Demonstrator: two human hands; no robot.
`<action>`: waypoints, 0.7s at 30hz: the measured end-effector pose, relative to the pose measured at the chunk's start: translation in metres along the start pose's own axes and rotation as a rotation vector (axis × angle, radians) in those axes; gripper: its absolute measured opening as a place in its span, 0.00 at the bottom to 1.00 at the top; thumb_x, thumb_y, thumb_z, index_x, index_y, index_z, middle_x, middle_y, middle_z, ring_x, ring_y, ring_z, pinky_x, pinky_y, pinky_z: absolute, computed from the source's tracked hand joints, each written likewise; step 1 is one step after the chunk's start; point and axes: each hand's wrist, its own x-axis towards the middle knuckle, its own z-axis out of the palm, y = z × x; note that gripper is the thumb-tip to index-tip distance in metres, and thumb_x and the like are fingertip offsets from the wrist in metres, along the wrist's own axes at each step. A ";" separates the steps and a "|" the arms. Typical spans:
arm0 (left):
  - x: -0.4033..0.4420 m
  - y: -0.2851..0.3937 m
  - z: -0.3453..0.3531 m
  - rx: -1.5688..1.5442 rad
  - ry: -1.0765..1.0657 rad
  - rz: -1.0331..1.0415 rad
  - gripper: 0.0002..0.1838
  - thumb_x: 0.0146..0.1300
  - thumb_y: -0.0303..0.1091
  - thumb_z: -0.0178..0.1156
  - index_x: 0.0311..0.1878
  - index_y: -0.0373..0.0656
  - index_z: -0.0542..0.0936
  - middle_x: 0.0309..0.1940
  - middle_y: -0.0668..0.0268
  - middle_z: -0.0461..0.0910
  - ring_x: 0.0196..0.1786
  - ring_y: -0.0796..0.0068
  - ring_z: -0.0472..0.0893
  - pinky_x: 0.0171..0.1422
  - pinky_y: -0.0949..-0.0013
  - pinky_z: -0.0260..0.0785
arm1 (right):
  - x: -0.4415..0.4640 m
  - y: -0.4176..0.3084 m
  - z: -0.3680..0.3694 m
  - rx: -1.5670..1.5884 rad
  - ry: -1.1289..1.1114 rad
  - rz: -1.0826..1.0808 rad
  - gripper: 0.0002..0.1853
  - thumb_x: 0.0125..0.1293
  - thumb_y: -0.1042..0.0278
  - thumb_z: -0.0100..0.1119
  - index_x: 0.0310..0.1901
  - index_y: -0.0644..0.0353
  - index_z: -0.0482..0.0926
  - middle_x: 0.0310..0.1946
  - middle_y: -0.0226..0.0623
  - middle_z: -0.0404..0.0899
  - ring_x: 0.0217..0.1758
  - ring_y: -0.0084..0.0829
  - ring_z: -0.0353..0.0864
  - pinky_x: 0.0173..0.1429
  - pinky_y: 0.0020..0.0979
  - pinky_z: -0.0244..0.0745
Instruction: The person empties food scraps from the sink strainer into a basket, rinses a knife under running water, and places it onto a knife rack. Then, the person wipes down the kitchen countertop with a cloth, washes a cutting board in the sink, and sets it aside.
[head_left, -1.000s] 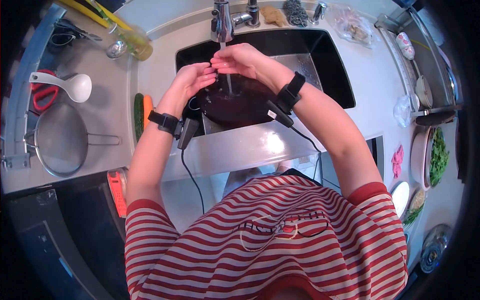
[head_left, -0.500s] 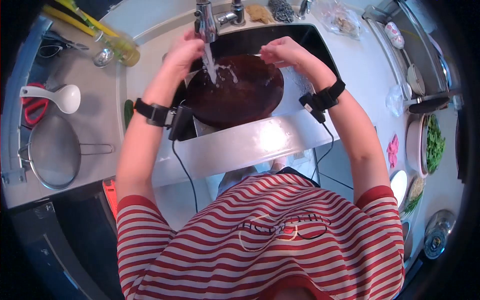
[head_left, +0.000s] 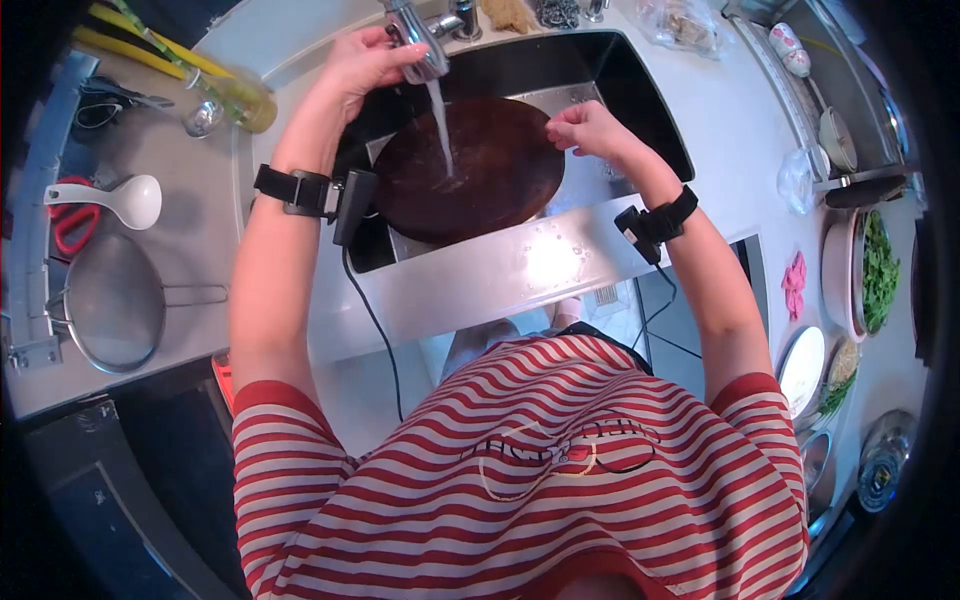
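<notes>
My left hand (head_left: 362,68) is closed around the chrome faucet head (head_left: 418,52) at the back left of the sink, its fingers against the spout. Water runs from the spout onto a dark brown round board (head_left: 480,180), which lies tilted in the black sink (head_left: 655,125). Over the board's right edge is my right hand (head_left: 582,130), its fingers curled together with nothing visible in them. Both wrists wear black straps with small wired devices.
At the left are a strainer (head_left: 112,303), a white ladle (head_left: 138,202), red-handled scissors (head_left: 72,230) and a glass bottle (head_left: 250,105). On the right are a pink cloth (head_left: 793,285), a bowl of greens (head_left: 880,275) and a white plate (head_left: 802,372).
My hands have parted from under the water. The left moved up and left and took hold of the faucet head; the right moved right. The faucet head is now tilted and more of the board shows.
</notes>
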 end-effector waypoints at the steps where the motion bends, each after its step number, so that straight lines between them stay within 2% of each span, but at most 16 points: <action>1: 0.001 0.001 0.005 0.002 -0.001 0.009 0.19 0.47 0.34 0.67 0.42 0.38 0.75 0.34 0.67 0.79 0.36 0.79 0.77 0.46 0.73 0.67 | -0.002 0.001 -0.003 0.018 0.018 0.011 0.11 0.59 0.61 0.56 0.33 0.61 0.79 0.27 0.29 0.78 0.29 0.20 0.76 0.29 0.23 0.68; 3: 0.005 0.001 0.018 -0.100 -0.049 -0.021 0.18 0.48 0.33 0.66 0.42 0.40 0.75 0.34 0.67 0.79 0.38 0.78 0.77 0.48 0.72 0.68 | -0.004 0.001 -0.013 0.003 0.021 0.012 0.11 0.59 0.61 0.55 0.33 0.60 0.78 0.29 0.30 0.79 0.31 0.21 0.77 0.31 0.23 0.69; 5: 0.010 -0.005 0.029 -0.130 -0.020 0.019 0.16 0.49 0.32 0.65 0.41 0.41 0.74 0.34 0.69 0.78 0.37 0.79 0.77 0.46 0.73 0.68 | -0.008 0.001 -0.023 0.001 0.033 0.041 0.13 0.60 0.60 0.53 0.39 0.60 0.78 0.34 0.32 0.79 0.37 0.23 0.77 0.39 0.26 0.71; 8: 0.018 -0.015 0.042 -0.220 0.039 0.063 0.14 0.50 0.29 0.63 0.40 0.43 0.73 0.33 0.70 0.77 0.35 0.82 0.75 0.41 0.75 0.66 | -0.013 0.002 -0.034 0.040 0.070 0.042 0.13 0.61 0.60 0.53 0.38 0.61 0.77 0.34 0.33 0.79 0.36 0.23 0.77 0.39 0.26 0.71; 9: 0.019 -0.017 0.049 -0.220 0.033 0.067 0.14 0.50 0.29 0.63 0.40 0.43 0.73 0.33 0.70 0.77 0.35 0.82 0.75 0.41 0.75 0.66 | -0.015 0.003 -0.037 0.041 0.078 0.043 0.13 0.61 0.60 0.53 0.38 0.61 0.77 0.34 0.33 0.79 0.36 0.23 0.77 0.39 0.26 0.71; 12: 0.020 -0.022 0.068 -0.510 -0.014 0.121 0.14 0.50 0.25 0.62 0.40 0.44 0.72 0.35 0.71 0.76 0.38 0.81 0.74 0.42 0.75 0.66 | -0.016 0.005 -0.040 0.078 0.102 0.037 0.13 0.61 0.60 0.52 0.38 0.62 0.77 0.34 0.33 0.79 0.35 0.23 0.78 0.38 0.26 0.72; 15: 0.026 -0.024 0.082 -0.596 -0.021 0.169 0.14 0.50 0.25 0.63 0.40 0.44 0.71 0.36 0.69 0.76 0.39 0.79 0.75 0.44 0.74 0.67 | -0.019 0.006 -0.043 0.107 0.098 0.044 0.13 0.61 0.60 0.52 0.37 0.61 0.77 0.33 0.32 0.79 0.35 0.23 0.78 0.38 0.25 0.72; 16: 0.028 -0.025 0.079 -0.527 -0.038 0.170 0.13 0.51 0.27 0.62 0.40 0.44 0.71 0.36 0.69 0.76 0.40 0.77 0.75 0.47 0.71 0.67 | -0.020 0.006 -0.044 0.101 0.103 0.038 0.13 0.61 0.60 0.53 0.37 0.61 0.77 0.33 0.32 0.79 0.35 0.22 0.78 0.38 0.25 0.72; 17: 0.025 -0.021 0.077 -0.529 -0.042 0.168 0.13 0.51 0.27 0.62 0.40 0.44 0.71 0.36 0.69 0.76 0.40 0.77 0.75 0.47 0.71 0.67 | -0.021 0.006 -0.046 0.096 0.108 0.028 0.12 0.61 0.60 0.53 0.37 0.61 0.77 0.33 0.32 0.79 0.35 0.22 0.78 0.38 0.24 0.72; 19: 0.019 -0.012 0.069 -0.272 -0.062 0.063 0.13 0.52 0.31 0.62 0.40 0.44 0.71 0.37 0.68 0.76 0.42 0.76 0.75 0.49 0.70 0.67 | -0.024 0.006 -0.050 0.103 0.122 0.029 0.12 0.61 0.60 0.53 0.36 0.61 0.77 0.33 0.32 0.79 0.35 0.22 0.77 0.38 0.24 0.72; 20: 0.014 -0.009 0.063 -0.187 -0.109 0.073 0.16 0.52 0.36 0.63 0.42 0.44 0.72 0.38 0.68 0.76 0.43 0.76 0.76 0.47 0.70 0.68 | -0.025 0.007 -0.052 0.111 0.132 0.030 0.12 0.61 0.60 0.53 0.36 0.61 0.78 0.33 0.31 0.79 0.35 0.22 0.77 0.38 0.24 0.72; 21: 0.010 -0.005 0.055 -0.185 -0.112 0.071 0.16 0.52 0.36 0.63 0.42 0.44 0.72 0.38 0.68 0.76 0.43 0.76 0.76 0.47 0.70 0.68 | -0.025 0.009 -0.054 0.115 0.133 0.032 0.12 0.61 0.60 0.53 0.36 0.61 0.78 0.33 0.31 0.79 0.35 0.22 0.77 0.38 0.24 0.72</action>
